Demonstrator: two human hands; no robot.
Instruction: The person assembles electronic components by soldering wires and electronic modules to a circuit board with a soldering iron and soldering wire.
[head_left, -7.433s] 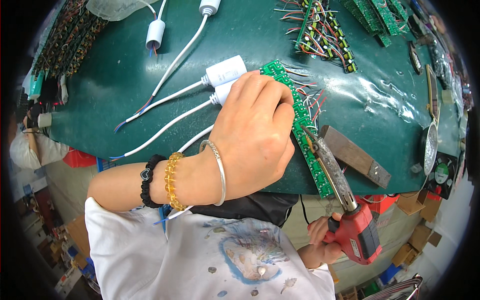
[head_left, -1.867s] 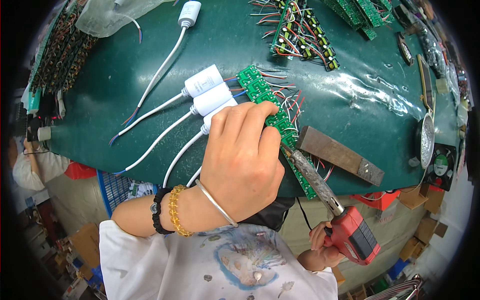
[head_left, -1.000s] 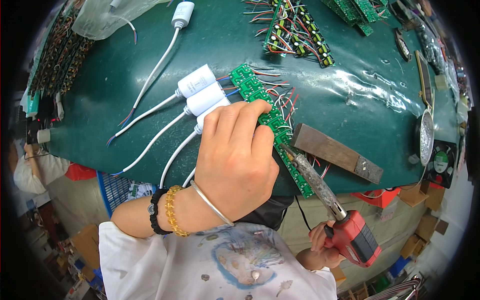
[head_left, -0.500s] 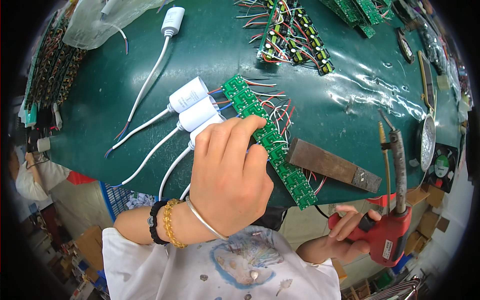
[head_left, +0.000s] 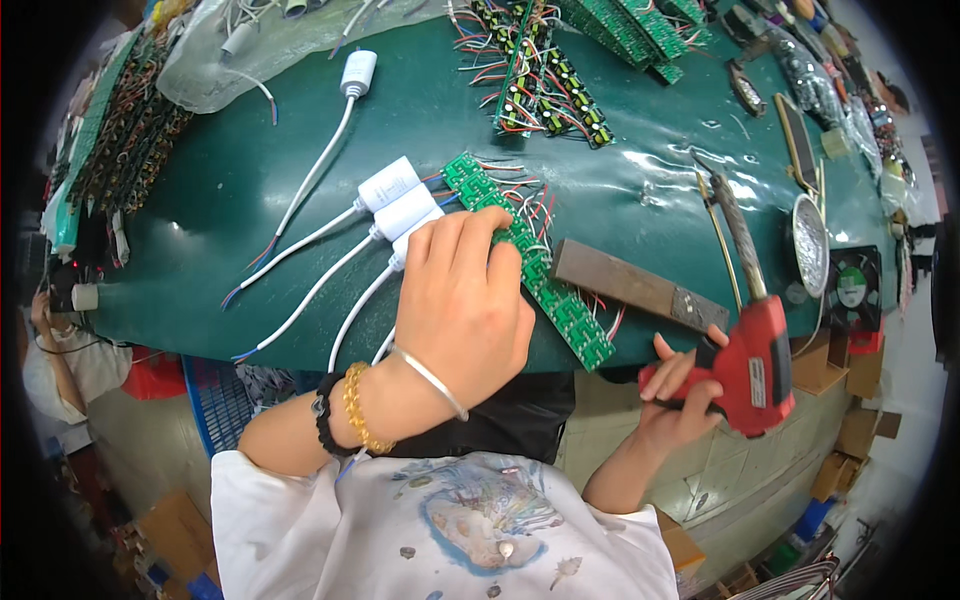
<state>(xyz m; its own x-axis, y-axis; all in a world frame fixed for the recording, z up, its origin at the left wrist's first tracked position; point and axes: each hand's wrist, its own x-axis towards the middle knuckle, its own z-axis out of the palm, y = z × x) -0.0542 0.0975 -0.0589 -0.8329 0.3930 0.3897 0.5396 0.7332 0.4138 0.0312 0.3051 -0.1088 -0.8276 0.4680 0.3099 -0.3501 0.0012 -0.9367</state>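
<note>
My left hand (head_left: 465,295) is closed, its fingertips at the edge of a green circuit board strip (head_left: 570,318); what they pinch is hidden beneath the hand. Red, white and black wires stick out along the strip's right side. To its left, white cylindrical housings (head_left: 390,183) with white cords lie in a row, red and blue wires running from them to the strip. Part of this row is covered by my hand. My right hand (head_left: 683,388) grips a red soldering gun (head_left: 758,370), its tip pointing up over the table. A dark metal bar (head_left: 625,277) lies across the strip's right side.
Wired board strips (head_left: 545,90) and a stack of green boards (head_left: 620,35) lie at the back. Another white housing (head_left: 358,72) with a cord rests near a plastic bag (head_left: 200,70). At the right are a round metal dish (head_left: 810,245) and a small fan (head_left: 853,288).
The view has shifted, so the table sits higher in the picture. My right hand has raised the soldering gun toward the table. My left hand stays at the strip.
</note>
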